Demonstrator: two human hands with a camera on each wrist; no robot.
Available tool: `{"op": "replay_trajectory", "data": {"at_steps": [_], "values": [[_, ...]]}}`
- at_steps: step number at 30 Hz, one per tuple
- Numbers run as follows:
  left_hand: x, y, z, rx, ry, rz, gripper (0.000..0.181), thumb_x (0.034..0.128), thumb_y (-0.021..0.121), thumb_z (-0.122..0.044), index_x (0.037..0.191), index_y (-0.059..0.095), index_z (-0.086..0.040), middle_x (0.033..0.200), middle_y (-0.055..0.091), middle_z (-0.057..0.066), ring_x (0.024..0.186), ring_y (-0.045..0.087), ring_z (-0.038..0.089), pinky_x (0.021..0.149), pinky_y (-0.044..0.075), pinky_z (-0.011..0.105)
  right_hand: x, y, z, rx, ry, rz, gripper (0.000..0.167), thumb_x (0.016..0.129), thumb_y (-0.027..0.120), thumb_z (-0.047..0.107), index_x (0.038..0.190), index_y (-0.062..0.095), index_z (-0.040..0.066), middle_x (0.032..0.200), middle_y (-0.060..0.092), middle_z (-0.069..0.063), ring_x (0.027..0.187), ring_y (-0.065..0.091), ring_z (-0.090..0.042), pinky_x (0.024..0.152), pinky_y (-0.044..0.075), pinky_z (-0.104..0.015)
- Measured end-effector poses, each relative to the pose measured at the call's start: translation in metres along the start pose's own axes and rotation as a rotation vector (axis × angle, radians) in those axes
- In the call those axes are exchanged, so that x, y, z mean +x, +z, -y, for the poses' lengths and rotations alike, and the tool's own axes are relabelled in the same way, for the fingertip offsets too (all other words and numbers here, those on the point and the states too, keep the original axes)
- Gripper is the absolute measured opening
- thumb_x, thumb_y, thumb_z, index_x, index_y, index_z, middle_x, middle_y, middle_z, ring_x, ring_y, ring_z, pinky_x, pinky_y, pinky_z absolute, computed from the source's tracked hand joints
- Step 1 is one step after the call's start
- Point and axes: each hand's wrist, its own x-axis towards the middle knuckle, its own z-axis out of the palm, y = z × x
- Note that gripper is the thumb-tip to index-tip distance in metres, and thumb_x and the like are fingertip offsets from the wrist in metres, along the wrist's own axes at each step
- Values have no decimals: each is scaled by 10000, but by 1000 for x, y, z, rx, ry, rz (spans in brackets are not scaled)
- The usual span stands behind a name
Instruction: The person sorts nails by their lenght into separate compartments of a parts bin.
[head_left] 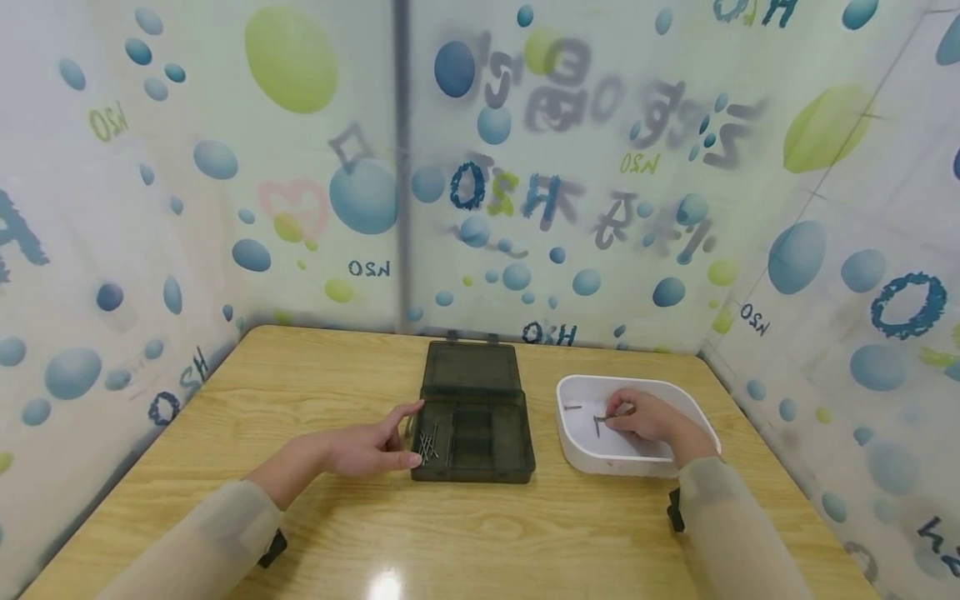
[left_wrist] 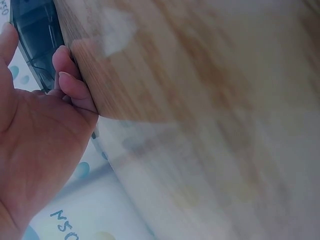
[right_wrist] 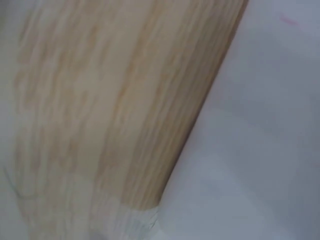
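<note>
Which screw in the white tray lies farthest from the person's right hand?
The screw lying by itself near the left wall of the white tray; the others there are right by the right hand.

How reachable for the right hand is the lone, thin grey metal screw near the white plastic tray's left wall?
Probably yes: the right hand is over the open tray and nothing covers the lone screw, though the hand seems to pinch another screw.

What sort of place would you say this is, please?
Probably a makeshift work booth: printed sheets hang on three sides of a wooden table bearing a compartment box and a white tray.
</note>
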Motion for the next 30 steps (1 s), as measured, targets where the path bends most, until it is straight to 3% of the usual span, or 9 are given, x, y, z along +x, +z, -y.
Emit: {"op": "replay_trajectory", "data": {"at_steps": [8,14,30], "values": [[1,0,2,0,-1,-1,1004,1099,644,-546,1782,-29,-250,1180,627,47,1077,595,183,961,473,447,1,1,0,-48,24,-12,172,1065,746,205,1191,703,96,1186,669,-104,1031,593,-254,896,494,-386],[1,0,2,7,2,-3,999,1097,650,-542,1782,-16,-248,1172,631,44,1076,600,182,969,474,452,1,2,-1,-96,14,-30,182,1078,725,202,1190,697,62,1137,668,-107,1061,588,-268,973,493,-454],[1,0,3,4,6,1,1001,1098,641,-552,1782,-29,-259,1156,631,37,1045,599,183,937,474,438,1,2,2,-96,12,-28,109,1059,752,164,1104,690,87,1035,651,-76,963,592,-234,852,491,-357]]}}
